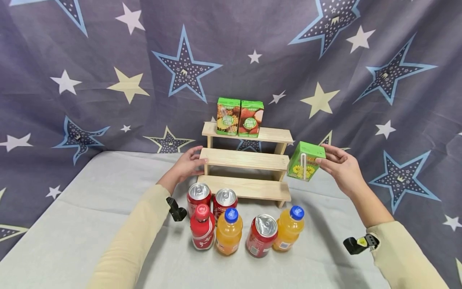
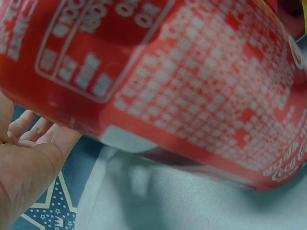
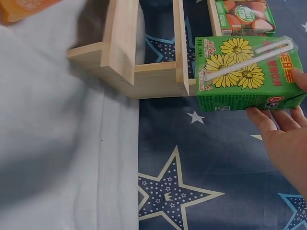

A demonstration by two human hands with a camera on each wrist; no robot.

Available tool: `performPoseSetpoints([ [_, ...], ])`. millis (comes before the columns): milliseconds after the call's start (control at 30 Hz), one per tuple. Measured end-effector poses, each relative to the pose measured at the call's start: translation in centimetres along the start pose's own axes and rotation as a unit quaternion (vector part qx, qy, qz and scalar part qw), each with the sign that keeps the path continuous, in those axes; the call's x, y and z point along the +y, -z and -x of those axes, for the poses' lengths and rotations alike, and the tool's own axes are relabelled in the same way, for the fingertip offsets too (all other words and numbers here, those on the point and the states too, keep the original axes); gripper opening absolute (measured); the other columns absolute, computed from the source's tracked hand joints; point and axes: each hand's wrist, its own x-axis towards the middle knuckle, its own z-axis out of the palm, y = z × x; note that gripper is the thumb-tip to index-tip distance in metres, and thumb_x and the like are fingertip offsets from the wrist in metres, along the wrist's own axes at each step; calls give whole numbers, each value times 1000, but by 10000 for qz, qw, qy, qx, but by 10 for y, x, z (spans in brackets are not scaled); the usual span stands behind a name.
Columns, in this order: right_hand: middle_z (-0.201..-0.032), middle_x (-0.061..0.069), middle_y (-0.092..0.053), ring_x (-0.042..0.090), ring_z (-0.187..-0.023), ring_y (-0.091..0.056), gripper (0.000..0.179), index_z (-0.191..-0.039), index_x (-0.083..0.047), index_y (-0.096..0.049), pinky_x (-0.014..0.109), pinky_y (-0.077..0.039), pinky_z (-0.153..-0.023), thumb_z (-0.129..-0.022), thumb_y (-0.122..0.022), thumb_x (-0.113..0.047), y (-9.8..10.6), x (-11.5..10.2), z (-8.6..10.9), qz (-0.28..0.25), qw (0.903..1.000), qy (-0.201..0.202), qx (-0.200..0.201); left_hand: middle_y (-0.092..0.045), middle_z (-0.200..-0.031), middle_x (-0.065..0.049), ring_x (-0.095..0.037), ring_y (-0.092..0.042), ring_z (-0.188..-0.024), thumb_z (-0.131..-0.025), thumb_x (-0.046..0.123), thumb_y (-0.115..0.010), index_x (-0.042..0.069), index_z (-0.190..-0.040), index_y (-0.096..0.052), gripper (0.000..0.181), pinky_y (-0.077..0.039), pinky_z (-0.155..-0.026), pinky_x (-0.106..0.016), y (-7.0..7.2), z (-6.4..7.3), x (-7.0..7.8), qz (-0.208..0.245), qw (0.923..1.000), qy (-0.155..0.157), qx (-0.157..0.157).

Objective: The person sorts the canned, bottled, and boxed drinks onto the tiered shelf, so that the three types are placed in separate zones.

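Note:
A green drink carton [image 1: 306, 161] with yellow flowers and a straw on its side is held tilted by my right hand [image 1: 341, 166], off the right end of the wooden three-step rack [image 1: 245, 159]. In the right wrist view the carton [image 3: 249, 72] sits between thumb and fingers. My left hand [image 1: 187, 163] holds the left end of the rack's middle step, thumb in front. In the left wrist view a red cola can [image 2: 192, 91] hides part of that hand [image 2: 33, 158]. Two fruit drink cartons, one with pineapple [image 1: 228, 117] and one red-fronted [image 1: 250, 119], stand on the top step.
In front of the rack stand red cans [image 1: 199, 200] [image 1: 225, 202] [image 1: 262, 236], a red bottle [image 1: 202, 228] and orange drink bottles with blue caps [image 1: 229, 233] [image 1: 288, 228]. A pale cloth [image 1: 72, 224] covers the table. Behind hangs a star-patterned curtain [image 1: 231, 52].

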Motion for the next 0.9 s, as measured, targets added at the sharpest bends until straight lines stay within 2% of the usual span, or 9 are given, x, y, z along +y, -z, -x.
performPoseSetpoints([
  [200, -98, -7, -71, 3, -91, -66, 38, -117, -12, -57, 17, -57, -79, -84, -65, 3, -4, -5, -12, -162, 9998, -14, 123, -31, -146, -22, -42, -41, -128, -93, 13, -57, 19, -150, -17, 71, -47, -100, -51, 2, 2, 0, 12, 10000, 13, 35],
  [367, -95, -7, -71, 3, -89, -66, 37, -116, -12, -57, 16, -57, -77, -83, -67, 2, -8, -8, -23, -202, 9995, 5, 250, -32, -146, -22, -42, -42, -127, -92, 13, -58, 17, -150, -16, 72, -49, -98, -50, 2, 0, -3, 6, 10000, -12, 26],
  [600, -95, -8, -70, 3, -89, -65, 47, -127, -4, -50, 15, -57, -74, -83, -68, -1, -10, -15, -35, -159, 9987, 3, 478, -32, -146, -22, -41, -43, -127, -92, 12, -58, 19, -150, -18, 70, -48, -99, -51, 1, -1, -1, 53, 10000, -12, 55],
  [767, -95, -6, -70, 4, -88, -66, 54, -132, 1, -43, 16, -57, -72, -83, -67, 1, -12, -18, -42, -412, 9984, 66, 389, -32, -146, -22, -42, -41, -128, -92, 10, -57, 17, -150, -18, 70, -44, -102, -54, 0, -1, 0, 148, 9999, 2, 62],
  [900, -95, -5, -70, 4, -88, -66, 55, -131, 1, -43, 15, -57, -72, -82, -67, 1, -15, -20, -48, -466, 9980, 113, 418, -32, -146, -22, -42, -41, -128, -92, 9, -57, 16, -150, -18, 70, -45, -101, -55, 0, -1, 0, 165, 9998, 15, 75],
])
